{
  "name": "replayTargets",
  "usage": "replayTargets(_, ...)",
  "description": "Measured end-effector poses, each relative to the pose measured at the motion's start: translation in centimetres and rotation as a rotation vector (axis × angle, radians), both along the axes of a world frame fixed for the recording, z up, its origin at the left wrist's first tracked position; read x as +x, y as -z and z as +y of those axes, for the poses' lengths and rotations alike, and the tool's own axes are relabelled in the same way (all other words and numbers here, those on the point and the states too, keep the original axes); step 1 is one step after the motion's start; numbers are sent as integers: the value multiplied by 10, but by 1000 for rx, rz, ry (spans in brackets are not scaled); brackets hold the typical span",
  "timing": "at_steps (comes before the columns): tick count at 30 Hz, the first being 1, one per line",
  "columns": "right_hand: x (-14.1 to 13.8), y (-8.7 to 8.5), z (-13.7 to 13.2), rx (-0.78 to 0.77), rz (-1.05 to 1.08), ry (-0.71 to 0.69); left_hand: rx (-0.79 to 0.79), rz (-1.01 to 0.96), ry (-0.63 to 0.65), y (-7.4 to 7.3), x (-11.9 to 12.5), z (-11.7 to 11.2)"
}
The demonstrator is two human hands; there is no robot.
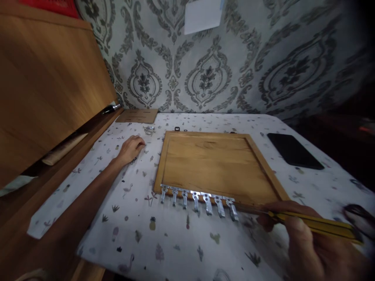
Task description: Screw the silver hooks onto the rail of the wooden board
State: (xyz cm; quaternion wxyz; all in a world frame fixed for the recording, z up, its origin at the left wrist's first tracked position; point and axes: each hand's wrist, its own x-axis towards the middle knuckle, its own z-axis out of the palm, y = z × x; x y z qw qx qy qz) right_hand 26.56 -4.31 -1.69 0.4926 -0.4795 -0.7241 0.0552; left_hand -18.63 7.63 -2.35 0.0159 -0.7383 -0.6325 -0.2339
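Observation:
A wooden framed board (208, 164) lies flat on the patterned tablecloth. Along its near edge runs a row of several silver metal hooks (195, 201), hanging over toward me. My right hand (304, 238) grips a yellow-and-black screwdriver (316, 225) by the handle, its thin end pointing left along the near edge, close to the rightmost hook. To the left of the board, my left hand (131, 149) rests on the cloth with its fingers curled in. Whatever may be inside those fingers is hidden. Just beyond it sits a small heap of shiny metal pieces (149, 129).
A black phone (294, 150) lies right of the board. Brown cardboard (136, 115) sits at the back left, near the wall. A wooden cabinet (52, 78) borders the table on the left. Dark-rimmed glasses (359, 212) appear at the right edge, partly blurred.

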Motion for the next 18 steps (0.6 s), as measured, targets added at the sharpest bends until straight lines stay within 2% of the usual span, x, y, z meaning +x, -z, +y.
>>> replayTargets(1, -1, -5, -1, -39, -41, -30, 3, -10, 2, -1, 1, -1)
replayTargets(5, -7, -11, -4, 6, 46, -75, 15, -76, 30, -15, 16, -7)
replayTargets(9, -10, -6, -5, -28, 98, -101, -33, -275, 134, -42, 63, -23)
replayTargets(13, -9, -4, -6, -27, 130, -130, -184, -343, 404, -65, 136, -44)
replayTargets(15, -8, -3, -7, -43, 130, -131, -286, -294, 567, -69, 170, -50)
replayTargets(18, -7, -3, -7, -71, 130, -133, -457, -190, 751, -65, 208, -50)
